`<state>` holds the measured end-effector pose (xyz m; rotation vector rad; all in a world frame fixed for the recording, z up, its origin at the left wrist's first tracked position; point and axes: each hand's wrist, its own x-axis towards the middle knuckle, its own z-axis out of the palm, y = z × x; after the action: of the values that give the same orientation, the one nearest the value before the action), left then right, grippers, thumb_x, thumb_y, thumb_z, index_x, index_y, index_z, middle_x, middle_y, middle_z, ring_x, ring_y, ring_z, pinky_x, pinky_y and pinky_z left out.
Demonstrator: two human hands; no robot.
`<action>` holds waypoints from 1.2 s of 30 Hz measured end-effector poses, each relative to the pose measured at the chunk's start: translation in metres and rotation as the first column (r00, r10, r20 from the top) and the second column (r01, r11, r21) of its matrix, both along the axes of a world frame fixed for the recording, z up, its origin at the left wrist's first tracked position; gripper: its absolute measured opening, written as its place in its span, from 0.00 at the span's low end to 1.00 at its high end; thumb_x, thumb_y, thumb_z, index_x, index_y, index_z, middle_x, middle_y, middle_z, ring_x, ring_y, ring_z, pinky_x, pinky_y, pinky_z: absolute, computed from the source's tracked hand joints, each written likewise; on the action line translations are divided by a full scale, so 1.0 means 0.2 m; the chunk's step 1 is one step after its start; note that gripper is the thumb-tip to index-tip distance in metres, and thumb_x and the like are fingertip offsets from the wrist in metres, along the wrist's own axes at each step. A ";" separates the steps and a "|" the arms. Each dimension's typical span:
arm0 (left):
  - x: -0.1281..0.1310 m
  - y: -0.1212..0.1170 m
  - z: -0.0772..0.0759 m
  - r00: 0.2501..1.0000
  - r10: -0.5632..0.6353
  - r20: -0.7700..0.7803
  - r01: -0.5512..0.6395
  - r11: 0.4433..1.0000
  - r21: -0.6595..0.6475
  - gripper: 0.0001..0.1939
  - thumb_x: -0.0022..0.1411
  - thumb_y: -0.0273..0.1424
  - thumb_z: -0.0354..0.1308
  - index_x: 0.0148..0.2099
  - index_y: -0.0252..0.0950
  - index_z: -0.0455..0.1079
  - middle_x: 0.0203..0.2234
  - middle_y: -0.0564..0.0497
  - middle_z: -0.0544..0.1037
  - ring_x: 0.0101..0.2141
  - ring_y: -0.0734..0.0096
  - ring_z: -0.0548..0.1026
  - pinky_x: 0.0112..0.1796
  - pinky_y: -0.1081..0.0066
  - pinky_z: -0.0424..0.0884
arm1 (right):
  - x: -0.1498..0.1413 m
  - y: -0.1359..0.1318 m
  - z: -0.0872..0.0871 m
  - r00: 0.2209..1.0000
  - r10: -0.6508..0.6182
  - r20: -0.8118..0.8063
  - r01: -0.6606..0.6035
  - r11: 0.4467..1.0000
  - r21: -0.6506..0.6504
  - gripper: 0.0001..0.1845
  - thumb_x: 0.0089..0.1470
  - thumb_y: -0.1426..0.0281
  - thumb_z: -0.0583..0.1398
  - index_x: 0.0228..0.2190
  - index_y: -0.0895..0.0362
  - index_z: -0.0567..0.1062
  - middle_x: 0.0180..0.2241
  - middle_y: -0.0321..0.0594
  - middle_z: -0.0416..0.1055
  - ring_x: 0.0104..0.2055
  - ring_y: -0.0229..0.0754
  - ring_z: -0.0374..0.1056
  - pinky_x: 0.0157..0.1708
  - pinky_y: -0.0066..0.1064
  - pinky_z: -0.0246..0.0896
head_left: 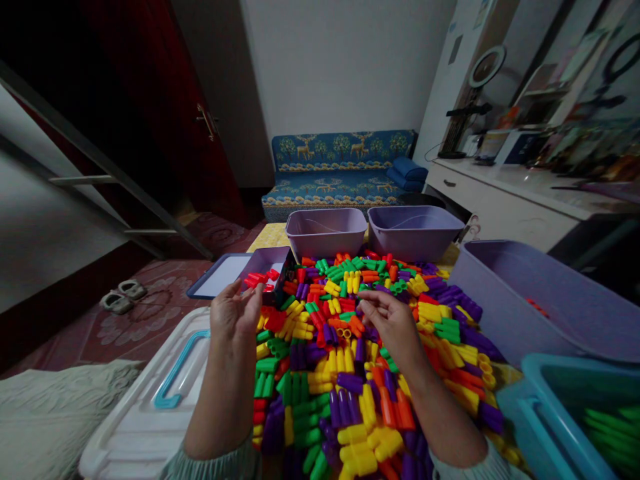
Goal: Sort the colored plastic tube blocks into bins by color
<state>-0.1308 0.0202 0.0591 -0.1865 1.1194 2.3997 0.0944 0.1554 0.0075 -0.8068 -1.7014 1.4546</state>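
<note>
A big heap of plastic tube pieces (350, 347) in red, orange, yellow, green and purple covers the table. My left hand (235, 310) hovers at the heap's left edge, palm turned up and fingers spread, just below red pieces lying in a small purple bin (265, 263). Nothing shows in that hand. My right hand (393, 320) rests over the middle of the heap with its fingers curled down among the pieces; what they hold, if anything, is hidden.
Two empty purple bins (325, 230) (413, 227) stand at the far side. A larger purple bin (540, 300) and a blue bin (575, 413) with green pieces sit right. A white lid (145, 407) with a blue handle lies left. Beyond are a sofa (340, 167) and slippers (123, 297).
</note>
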 end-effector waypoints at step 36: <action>0.27 0.13 -0.20 -0.131 -0.946 -0.297 -0.192 0.318 -0.928 0.21 0.53 0.29 0.59 0.52 0.40 0.73 0.46 0.46 0.77 0.45 0.60 0.75 0.45 0.69 0.69 | 0.00 0.02 -0.06 0.941 0.082 0.329 -0.158 0.965 0.210 0.15 0.47 0.68 0.61 0.39 0.56 0.77 0.39 0.40 0.74 0.31 0.37 0.67 0.34 0.30 0.64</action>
<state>-0.0769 0.0453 0.0185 1.6709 2.1961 0.5776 0.0938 0.1584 -0.0049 -0.8528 -2.1545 1.2168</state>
